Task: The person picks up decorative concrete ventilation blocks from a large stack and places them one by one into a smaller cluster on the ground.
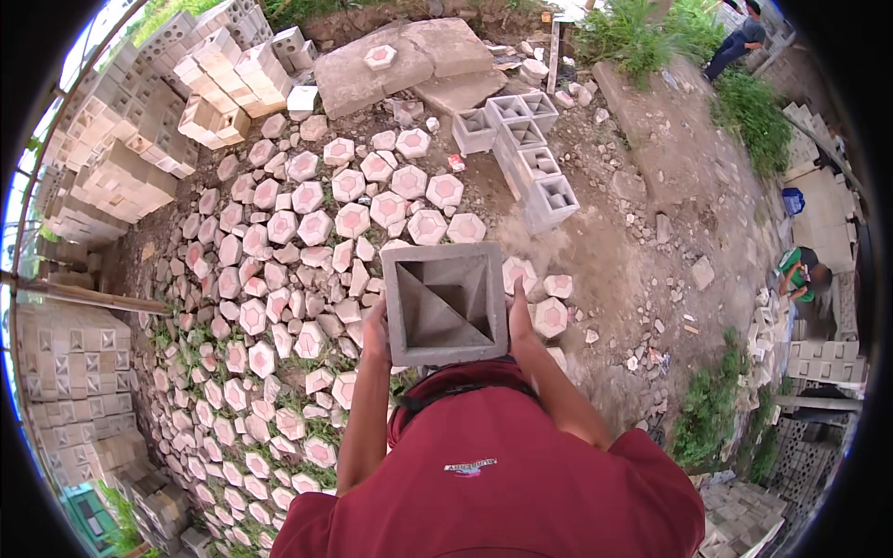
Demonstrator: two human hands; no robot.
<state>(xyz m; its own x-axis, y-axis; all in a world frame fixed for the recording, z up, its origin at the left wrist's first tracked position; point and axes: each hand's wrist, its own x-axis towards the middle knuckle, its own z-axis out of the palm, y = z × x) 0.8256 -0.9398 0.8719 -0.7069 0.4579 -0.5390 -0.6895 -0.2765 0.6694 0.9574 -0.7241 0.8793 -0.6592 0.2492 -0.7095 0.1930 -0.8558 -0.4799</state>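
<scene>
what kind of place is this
Most likely an outdoor yard where concrete blocks and pavers are made or stored. Hexagonal pavers cover the dirt ground, stacks of blocks line the left side, and both hands hold a square hollow concrete block.

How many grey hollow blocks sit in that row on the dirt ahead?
4: one nearest at the row's lower right, the next, then, the farthest. Another stands beside them; one is in both hands.
</scene>
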